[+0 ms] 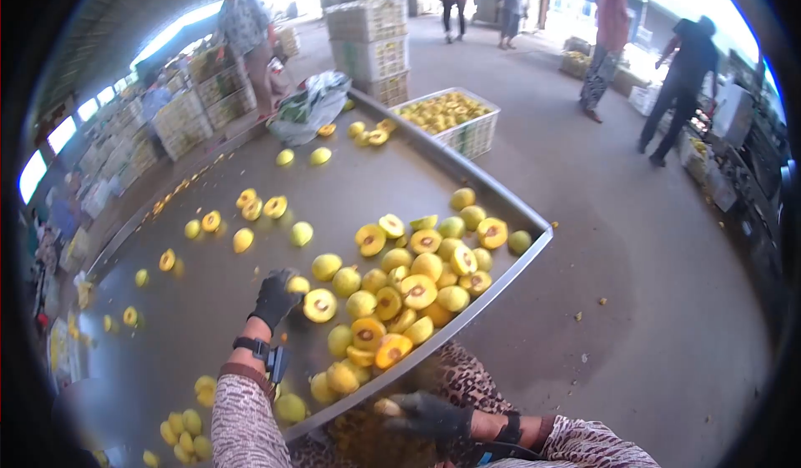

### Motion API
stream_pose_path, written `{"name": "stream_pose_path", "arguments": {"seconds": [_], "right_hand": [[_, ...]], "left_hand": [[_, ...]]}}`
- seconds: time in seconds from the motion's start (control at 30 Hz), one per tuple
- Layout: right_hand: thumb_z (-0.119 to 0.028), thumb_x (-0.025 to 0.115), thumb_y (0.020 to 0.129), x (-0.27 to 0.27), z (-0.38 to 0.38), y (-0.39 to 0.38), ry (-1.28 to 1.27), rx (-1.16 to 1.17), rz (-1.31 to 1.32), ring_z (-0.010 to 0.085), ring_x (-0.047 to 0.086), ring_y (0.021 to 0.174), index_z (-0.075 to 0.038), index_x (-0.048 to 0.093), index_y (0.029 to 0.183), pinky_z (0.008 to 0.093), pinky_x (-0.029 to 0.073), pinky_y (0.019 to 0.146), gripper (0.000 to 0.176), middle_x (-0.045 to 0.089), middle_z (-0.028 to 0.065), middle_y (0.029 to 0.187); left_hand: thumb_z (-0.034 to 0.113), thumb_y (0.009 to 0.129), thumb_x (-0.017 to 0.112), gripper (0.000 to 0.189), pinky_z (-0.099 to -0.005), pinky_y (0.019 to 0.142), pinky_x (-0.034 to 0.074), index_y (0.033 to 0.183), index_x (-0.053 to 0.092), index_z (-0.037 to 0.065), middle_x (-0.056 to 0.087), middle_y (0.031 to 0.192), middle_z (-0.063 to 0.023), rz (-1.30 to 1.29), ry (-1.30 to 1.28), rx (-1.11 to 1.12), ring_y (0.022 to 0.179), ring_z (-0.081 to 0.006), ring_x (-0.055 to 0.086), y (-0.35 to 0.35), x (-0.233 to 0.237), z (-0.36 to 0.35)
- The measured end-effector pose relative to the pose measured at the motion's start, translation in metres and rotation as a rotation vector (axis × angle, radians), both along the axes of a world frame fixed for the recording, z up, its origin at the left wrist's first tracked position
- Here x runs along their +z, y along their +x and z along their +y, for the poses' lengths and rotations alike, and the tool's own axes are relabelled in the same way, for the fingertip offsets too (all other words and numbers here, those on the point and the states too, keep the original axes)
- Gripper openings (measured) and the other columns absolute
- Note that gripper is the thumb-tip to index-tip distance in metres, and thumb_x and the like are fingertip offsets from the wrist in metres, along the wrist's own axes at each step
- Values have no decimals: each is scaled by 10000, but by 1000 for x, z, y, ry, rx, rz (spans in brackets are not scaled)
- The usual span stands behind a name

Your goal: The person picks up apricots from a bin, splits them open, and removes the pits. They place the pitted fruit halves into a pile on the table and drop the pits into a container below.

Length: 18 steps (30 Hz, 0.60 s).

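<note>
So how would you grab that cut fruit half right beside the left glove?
I'd take the fruit half by its rounded rim, with fingers coming down from above on the side nearest the left hand. It lies cut face up with its hollow showing, so the rim is exposed. The pile crowds its far side.

Smooth metal table (334, 193) (dull sheen), smooth-skinned fruit (417, 291), plastic crate (476, 138)

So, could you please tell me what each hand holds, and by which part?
The left hand touches the side of a yellow fruit, grip unclear; the right hand pinches a second fruit by its end.
</note>
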State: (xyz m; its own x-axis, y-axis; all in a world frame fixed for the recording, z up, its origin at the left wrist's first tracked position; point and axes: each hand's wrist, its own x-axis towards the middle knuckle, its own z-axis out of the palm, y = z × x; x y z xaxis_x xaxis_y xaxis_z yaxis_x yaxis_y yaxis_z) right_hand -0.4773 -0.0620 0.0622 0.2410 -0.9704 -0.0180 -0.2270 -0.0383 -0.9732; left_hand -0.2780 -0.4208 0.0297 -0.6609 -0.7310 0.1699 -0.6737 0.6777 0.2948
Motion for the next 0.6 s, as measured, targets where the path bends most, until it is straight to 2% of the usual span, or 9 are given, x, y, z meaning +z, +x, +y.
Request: {"name": "stream_pose_path", "arguments": {"seconds": [0.03,0.07,0.1,0.17,0.27,0.3,0.33,0.53,0.6], "right_hand": [[-161,630,913,-6,-1,5,27,-52,-115,131,596,850,2,582,1203,351,506,824,336,695,146,964],[-80,617,881,-14,-3,12,-13,-101,-235,114,592,954,-4,553,1279,321,491,885,411,690,122,1064],[-50,608,864,-1,-3,12,64,-92,-329,100,568,1031,-2,540,1307,298,467,927,451,679,103,1110],[-36,618,845,19,-9,19,193,-84,-367,101,559,987,-2,549,1300,295,469,901,461,672,83,1042],[-67,644,820,29,-16,37,70,-120,-386,82,475,761,10,588,926,290,460,693,142,563,24,773],[-68,641,822,32,-17,45,50,-123,-384,87,483,747,14,589,929,295,461,684,144,565,41,759],[-69,637,824,34,-15,51,26,-132,-377,92,490,734,18,591,933,301,463,675,147,568,58,745],[-78,633,830,39,1,63,-61,-165,-291,160,590,722,48,597,964,338,491,685,187,626,124,763],[-76,633,832,40,3,65,-93,-182,-233,201,618,730,49,599,973,349,496,689,192,636,149,782]], "left_hand": [[150,747,737,439,-335,839,513,1157,634,33,661,1051,-103,516,472,111,957,-199,626,9,6,20],[132,826,657,394,-278,805,504,1191,617,-10,647,1088,-70,667,639,93,911,-125,597,14,41,52],[158,894,592,364,-288,801,502,1217,601,-7,640,1079,-59,719,629,112,896,-130,585,13,82,96],[237,958,551,401,-291,879,492,1265,555,-21,619,1141,-67,1015,817,58,1008,-136,576,19,97,153],[237,1036,430,385,-299,972,460,1278,532,-45,601,1226,-109,1488,1062,53,1135,-162,559,10,99,228],[206,1053,375,372,-316,989,451,1276,534,-46,601,1247,-130,1207,679,84,1155,-184,560,10,89,246],[203,1041,411,360,-322,997,446,1266,540,-46,605,1243,-137,1053,555,91,1157,-187,559,12,87,262],[58,983,494,351,-328,1023,461,1324,450,-12,564,1272,-143,1007,482,142,1165,-212,559,14,68,306],[-13,935,535,401,-366,1012,484,1324,438,-18,557,1271,-167,1245,575,105,1150,-255,572,8,65,313]]}}
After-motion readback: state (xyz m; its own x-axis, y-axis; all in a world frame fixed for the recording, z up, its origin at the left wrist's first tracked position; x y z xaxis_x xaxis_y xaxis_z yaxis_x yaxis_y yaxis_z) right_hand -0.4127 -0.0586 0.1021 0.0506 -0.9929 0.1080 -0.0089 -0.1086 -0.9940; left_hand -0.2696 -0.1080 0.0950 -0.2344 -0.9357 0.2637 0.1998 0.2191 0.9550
